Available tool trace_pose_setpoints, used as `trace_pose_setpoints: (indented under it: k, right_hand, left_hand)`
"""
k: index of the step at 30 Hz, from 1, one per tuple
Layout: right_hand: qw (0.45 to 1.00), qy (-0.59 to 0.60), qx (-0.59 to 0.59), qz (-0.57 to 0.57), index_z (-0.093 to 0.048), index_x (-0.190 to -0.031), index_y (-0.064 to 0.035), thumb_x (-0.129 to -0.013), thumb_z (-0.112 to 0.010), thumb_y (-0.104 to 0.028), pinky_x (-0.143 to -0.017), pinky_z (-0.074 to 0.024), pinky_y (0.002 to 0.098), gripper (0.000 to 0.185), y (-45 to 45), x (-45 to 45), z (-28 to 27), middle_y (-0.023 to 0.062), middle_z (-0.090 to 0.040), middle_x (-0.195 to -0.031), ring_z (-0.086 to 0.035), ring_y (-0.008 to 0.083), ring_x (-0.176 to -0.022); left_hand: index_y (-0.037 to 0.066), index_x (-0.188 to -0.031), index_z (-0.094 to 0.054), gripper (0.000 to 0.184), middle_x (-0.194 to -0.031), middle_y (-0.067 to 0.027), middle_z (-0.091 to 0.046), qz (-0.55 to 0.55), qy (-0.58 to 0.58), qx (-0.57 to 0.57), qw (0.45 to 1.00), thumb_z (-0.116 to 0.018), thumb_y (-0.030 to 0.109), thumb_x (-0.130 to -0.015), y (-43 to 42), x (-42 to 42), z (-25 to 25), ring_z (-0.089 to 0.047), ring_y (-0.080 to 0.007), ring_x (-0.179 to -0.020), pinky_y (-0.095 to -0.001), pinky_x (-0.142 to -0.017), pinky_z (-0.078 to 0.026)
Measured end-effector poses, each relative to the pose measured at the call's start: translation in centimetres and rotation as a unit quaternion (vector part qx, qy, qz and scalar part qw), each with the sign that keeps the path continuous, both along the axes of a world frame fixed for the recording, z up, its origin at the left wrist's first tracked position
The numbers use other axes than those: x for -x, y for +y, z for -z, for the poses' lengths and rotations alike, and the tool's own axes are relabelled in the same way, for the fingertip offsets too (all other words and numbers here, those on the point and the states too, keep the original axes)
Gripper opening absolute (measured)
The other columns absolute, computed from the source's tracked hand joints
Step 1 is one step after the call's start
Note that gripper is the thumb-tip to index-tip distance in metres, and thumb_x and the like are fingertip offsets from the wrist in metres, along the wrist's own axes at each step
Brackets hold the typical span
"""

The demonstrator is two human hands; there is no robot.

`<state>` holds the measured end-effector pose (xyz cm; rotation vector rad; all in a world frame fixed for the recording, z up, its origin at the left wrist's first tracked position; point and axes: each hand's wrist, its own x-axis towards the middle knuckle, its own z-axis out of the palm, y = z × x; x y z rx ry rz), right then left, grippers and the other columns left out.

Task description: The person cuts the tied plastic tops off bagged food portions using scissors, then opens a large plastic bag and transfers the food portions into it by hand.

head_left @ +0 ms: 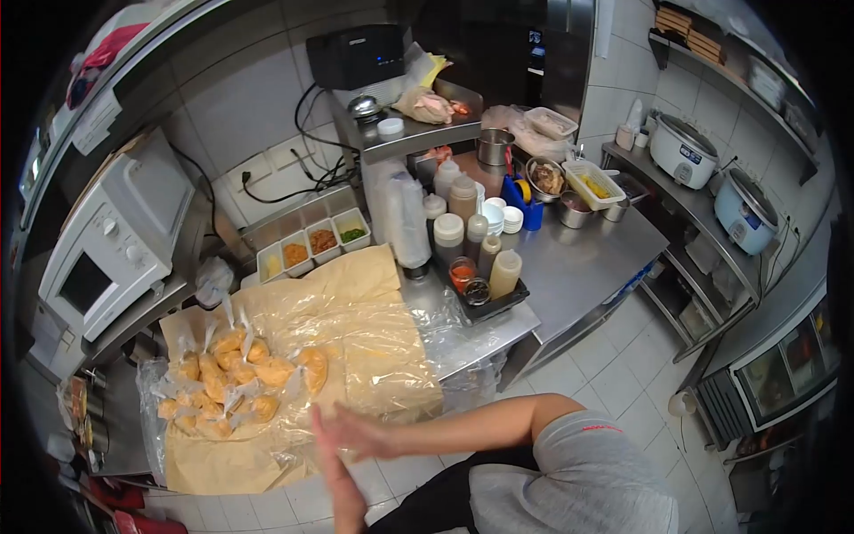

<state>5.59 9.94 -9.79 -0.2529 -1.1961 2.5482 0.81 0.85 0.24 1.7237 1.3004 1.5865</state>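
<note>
My right hand (358,432) reaches in from the grey sleeve, its fingers stretched out and somewhat blurred. Close against or just beside it, my left hand (333,463) is seen edge-on with straight fingers. Neither hand visibly holds anything; whether the palms touch I cannot tell. Both are over the near edge of a table covered with brown paper (356,303) under clear plastic film. Left of the hands lies a cluster of knotted clear plastic bags (213,378) filled with orange-yellow food. One such bag (312,369) sits at the cluster's right side, nearest my hands.
Behind the paper stand several topping tubs (322,238). Rightward are a tray of sauce bottles (505,272), stacked plastic cups (405,218) and a steel counter (587,258). A white microwave (120,236) flanks the left; rice cookers (683,151) line the right shelf.
</note>
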Motion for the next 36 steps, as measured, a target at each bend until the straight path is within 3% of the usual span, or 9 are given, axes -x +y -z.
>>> trace_pose_setpoints:
  k: [3, 11, 14, 16, 19, 24, 28, 35, 36]
  right_hand:
    - [0.967, 0.188, 0.137, -0.106, -0.033, -0.136, -0.0040, -0.092, -0.024, -0.057, -0.104, -0.0266, 0.0401, 0.069, 3.7, -2.9, -1.3, 0.0160, -0.035, -0.138, -0.034, 0.0222, -0.128]
    - [0.966, 0.209, -0.153, -0.010, -0.039, -0.125, 0.0080, -0.096, -0.024, -0.043, -0.082, -0.0470, 0.0451, 0.061, 25.9, -30.1, -18.4, 0.0277, -0.057, -0.108, -0.061, 0.0358, -0.092]
    - [0.925, 0.022, -0.364, 0.112, -0.058, -0.098, 0.0057, -0.091, -0.049, -0.027, -0.076, -0.0511, 0.0376, 0.035, 36.0, -38.9, -19.5, 0.0182, -0.065, -0.091, -0.065, 0.0273, -0.082]
    - [0.905, -0.173, -0.331, 0.204, -0.060, -0.098, 0.0024, -0.090, -0.053, -0.024, -0.074, -0.0518, 0.0317, 0.029, 44.3, -41.5, -17.2, 0.0136, -0.065, -0.091, -0.065, 0.0220, -0.078]
    - [0.538, -0.464, -0.595, 0.377, -0.056, -0.101, -0.0009, -0.073, -0.065, -0.026, -0.074, -0.0478, 0.0397, 0.038, 58.4, -42.4, -10.6, 0.0154, -0.063, -0.088, -0.061, 0.0298, -0.084]
    - [0.312, -0.627, -0.640, 0.316, -0.029, -0.136, -0.0179, -0.058, -0.079, -0.032, -0.097, -0.0375, 0.0476, 0.093, 70.1, -42.5, -3.6, 0.0171, -0.035, -0.133, -0.033, 0.0359, -0.125]
    - [0.364, -0.611, -0.654, 0.258, -0.054, -0.107, -0.0118, -0.051, -0.079, -0.015, -0.095, -0.0380, 0.0475, 0.062, 73.0, -43.8, -2.9, 0.0144, -0.034, -0.131, -0.037, 0.0380, -0.118]
    - [0.418, -0.438, -0.777, 0.174, -0.058, -0.073, -0.0029, -0.048, -0.079, -0.011, -0.091, -0.0329, 0.0494, 0.034, 79.3, -48.1, -4.3, 0.0153, -0.049, -0.103, -0.048, 0.0360, -0.094]
    - [0.397, -0.426, -0.789, 0.197, -0.057, -0.073, -0.0020, -0.050, -0.078, -0.010, -0.089, -0.0342, 0.0484, 0.032, 79.0, -48.5, -4.7, 0.0147, -0.050, -0.101, -0.048, 0.0353, -0.093]
  left_hand:
    - [0.010, -0.138, -0.032, 0.062, -0.147, -0.0163, -0.018, -0.064, 0.394, -0.097, 0.912, -0.043, 0.044, -0.087, 5.9, -2.8, 3.1, -0.009, -0.0389, -0.136, -0.0582, -0.105, -0.001]
    - [0.011, -0.131, -0.041, 0.053, -0.145, -0.0203, -0.020, -0.237, 0.243, 0.201, 0.919, -0.057, 0.016, -0.081, 11.5, -6.1, 10.9, -0.017, -0.0407, -0.134, -0.0665, -0.099, -0.004]
    - [0.001, -0.128, -0.044, 0.045, -0.137, -0.0280, -0.031, -0.299, 0.199, 0.136, 0.924, -0.054, 0.019, -0.089, 12.0, -7.0, 12.3, -0.034, -0.0391, -0.126, -0.0407, -0.103, -0.029]
    - [0.007, -0.128, -0.044, 0.046, -0.140, -0.0221, -0.030, -0.322, 0.208, 0.215, 0.898, -0.056, 0.017, -0.085, 12.9, -8.2, 11.2, -0.031, -0.0376, -0.128, -0.0537, -0.101, -0.019]
    - [0.015, -0.126, -0.047, 0.045, -0.138, -0.0134, -0.036, -0.379, 0.175, 0.316, 0.852, -0.057, 0.016, -0.082, 12.0, -10.5, 9.4, -0.033, -0.0339, -0.128, -0.0670, -0.098, -0.010]
    - [0.017, -0.122, -0.051, 0.040, -0.127, -0.0122, -0.050, -0.441, 0.062, 0.498, 0.744, -0.057, 0.021, -0.083, 2.7, -13.7, 16.8, -0.044, -0.0304, -0.121, -0.0549, -0.100, -0.027]
    - [0.015, -0.128, -0.048, 0.054, -0.131, -0.0129, -0.046, -0.335, -0.012, 0.793, 0.509, -0.052, 0.041, -0.080, -7.7, -22.0, 27.6, -0.043, -0.0311, -0.122, -0.0579, -0.098, -0.031]
    - [0.009, -0.097, -0.067, 0.036, -0.104, -0.0151, -0.063, -0.168, -0.078, 0.767, 0.615, -0.053, 0.036, -0.078, -16.9, -27.9, 40.2, -0.058, -0.0312, -0.099, -0.0431, -0.085, -0.046]
    - [0.008, -0.085, -0.068, 0.028, -0.093, -0.0155, -0.065, -0.153, 0.146, 0.744, 0.633, -0.054, 0.031, -0.077, -15.3, -25.3, 39.4, -0.060, -0.0320, -0.091, -0.0435, -0.081, -0.047]
